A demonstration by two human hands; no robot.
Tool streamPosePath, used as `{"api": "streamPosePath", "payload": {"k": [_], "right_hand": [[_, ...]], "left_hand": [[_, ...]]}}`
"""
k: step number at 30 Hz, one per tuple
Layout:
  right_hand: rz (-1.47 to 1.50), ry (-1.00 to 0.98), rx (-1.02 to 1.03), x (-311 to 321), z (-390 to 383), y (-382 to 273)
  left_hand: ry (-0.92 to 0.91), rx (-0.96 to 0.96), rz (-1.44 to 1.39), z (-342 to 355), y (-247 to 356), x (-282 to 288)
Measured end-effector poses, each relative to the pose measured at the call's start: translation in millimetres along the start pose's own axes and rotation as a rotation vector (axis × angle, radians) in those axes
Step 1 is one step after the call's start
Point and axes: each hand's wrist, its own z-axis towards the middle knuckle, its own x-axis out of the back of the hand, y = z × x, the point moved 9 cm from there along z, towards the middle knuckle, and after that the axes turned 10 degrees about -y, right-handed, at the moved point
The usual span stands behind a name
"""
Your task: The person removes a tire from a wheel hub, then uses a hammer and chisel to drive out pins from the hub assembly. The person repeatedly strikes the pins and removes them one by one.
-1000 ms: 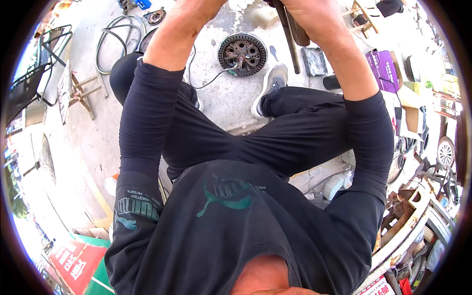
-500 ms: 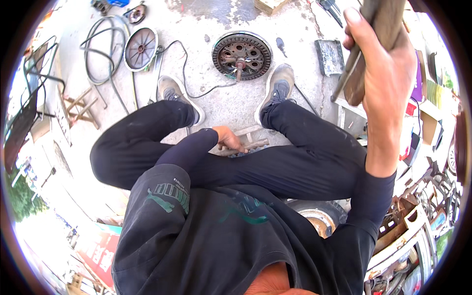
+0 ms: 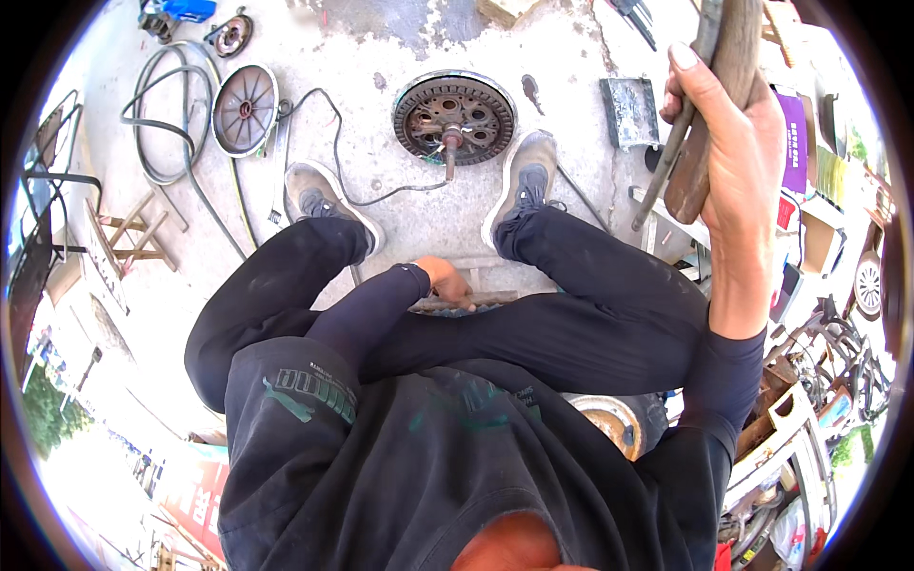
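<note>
Compared with a second ago, the left hand (image 3: 449, 284) is no longer showing at the upper edge and is reaching down between the thighs, while the right hand (image 3: 738, 152) is standing farther out to the right, bringing its two long pieces along.

Black trousers (image 3: 533, 333) are crossing the middle of the view, the knees spreading wide over a pale concrete floor (image 3: 409, 233). A round wheel hub (image 3: 419, 119) is lying ahead between the shoes (image 3: 528, 181), its axle pointing up; both hands are staying well apart from it. A coiled hose (image 3: 215, 211) is lying to the left, with a round spoked cover (image 3: 246, 112) sitting just beside it. A dark shallow tray (image 3: 629, 112) is resting on the floor to the left of the right hand.

That hand is closing around a thick wooden handle (image 3: 731, 71), the thumb lying along the near side. A thinner rod (image 3: 661, 176) is running beside the handle within the same grasp, both lower ends slanting down and leftward past the palm. The left hand is bending its fingers at a wooden bar (image 3: 514, 297); how firmly they are holding it, one cannot tell.
</note>
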Motion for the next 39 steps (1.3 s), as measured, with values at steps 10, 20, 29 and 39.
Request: {"api": "streamPosePath", "payload": {"k": [10,20,29,39], "right_hand": [[-0.107,-0.028,0.386,-40,-63,-101],[0.208,-0.382,0.596,-111,-92,-130],[0.155,-0.449,0.623,-107,-103,-117],[0.007,-0.279,0.702,-58,-133,-120]], "left_hand": [[0.811,0.019,0.251,-229,80,81],[1.995,-1.069,0.016,-499,210,-106],[2.09,-0.949,-0.021,-496,229,-98],[2.62,-0.864,0.31,-495,202,-207]]}}
